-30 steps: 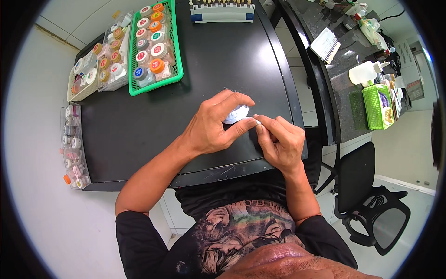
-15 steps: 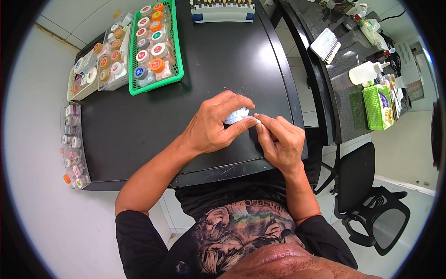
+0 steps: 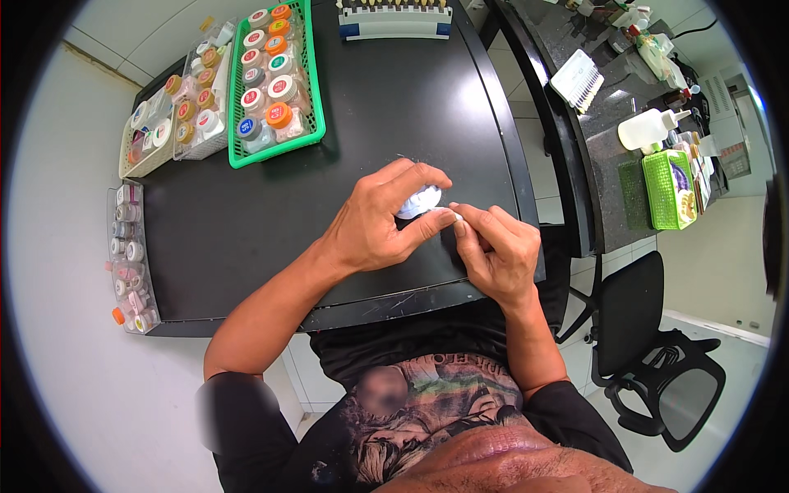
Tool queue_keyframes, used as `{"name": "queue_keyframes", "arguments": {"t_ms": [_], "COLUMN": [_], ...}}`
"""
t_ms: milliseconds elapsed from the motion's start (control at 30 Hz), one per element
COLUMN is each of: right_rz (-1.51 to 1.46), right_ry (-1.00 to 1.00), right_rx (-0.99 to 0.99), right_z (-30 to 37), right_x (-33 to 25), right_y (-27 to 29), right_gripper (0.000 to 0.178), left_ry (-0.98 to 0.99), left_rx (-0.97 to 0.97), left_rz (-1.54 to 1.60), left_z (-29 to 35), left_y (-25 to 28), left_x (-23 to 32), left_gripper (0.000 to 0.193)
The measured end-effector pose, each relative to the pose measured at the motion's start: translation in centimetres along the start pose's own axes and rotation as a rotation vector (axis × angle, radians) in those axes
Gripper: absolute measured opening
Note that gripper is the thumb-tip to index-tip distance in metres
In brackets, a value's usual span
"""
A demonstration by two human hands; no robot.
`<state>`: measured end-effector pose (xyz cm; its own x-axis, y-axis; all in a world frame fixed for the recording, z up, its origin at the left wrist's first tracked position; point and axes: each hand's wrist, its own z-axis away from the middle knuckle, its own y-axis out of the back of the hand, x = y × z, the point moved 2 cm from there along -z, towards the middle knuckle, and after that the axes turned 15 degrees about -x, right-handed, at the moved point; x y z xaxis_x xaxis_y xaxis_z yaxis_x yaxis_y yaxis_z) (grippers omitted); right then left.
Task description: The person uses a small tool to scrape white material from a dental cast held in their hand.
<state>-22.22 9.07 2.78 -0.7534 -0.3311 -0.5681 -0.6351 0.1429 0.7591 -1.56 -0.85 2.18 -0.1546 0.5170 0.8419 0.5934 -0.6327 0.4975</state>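
Head view, looking straight down: both forearms come up from the lower edge and meet over the near right part of the black table. The left hand lies knuckles-up, wrist bent inward, its fingers curled over a small white object and its thumb stretched right beneath it, so the hand is closed round that piece and pinning it just above the tabletop. The right hand sits just beside it, fingers folded in, index and thumb pinched onto something tiny and white at the left thumb's tip; what that bit is, I cannot tell. The 2 hands touch at that point.

Against 1 second ago, hardly anything has shifted: the same clasp, the same spot on the table, the white object showing in the same gap between the left fingers. The right fingertips look a touch closer in to the left thumb.

Round about: a green basket of capped jars stands at the far left of the table, a pale tray of more jars beside it, and a clear rack of small vials along the left edge. A black office chair stands to the right.
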Motion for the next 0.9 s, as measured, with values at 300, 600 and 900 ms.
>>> {"name": "queue_keyframes", "arguments": {"t_ms": [300, 600, 900], "right_rz": [0.009, 0.011, 0.027], "right_ry": [0.004, -0.013, -0.01], "right_rx": [0.007, 0.003, 0.015], "right_z": [0.0, -0.05, -0.16], "right_x": [0.07, 0.1, -0.06], "right_y": [-0.09, -0.1, 0.0], "right_gripper": [0.018, 0.018, 0.018], "left_ry": [-0.031, -0.022, 0.006], "left_rx": [0.01, -0.008, -0.001], "left_rz": [-0.019, -0.008, -0.002], "left_z": [-0.08, -0.16, -0.07], "left_y": [-0.09, -0.03, -0.14], "left_x": [-0.15, -0.09, -0.19], "left_gripper": [0.035, 0.033, 0.033]}}
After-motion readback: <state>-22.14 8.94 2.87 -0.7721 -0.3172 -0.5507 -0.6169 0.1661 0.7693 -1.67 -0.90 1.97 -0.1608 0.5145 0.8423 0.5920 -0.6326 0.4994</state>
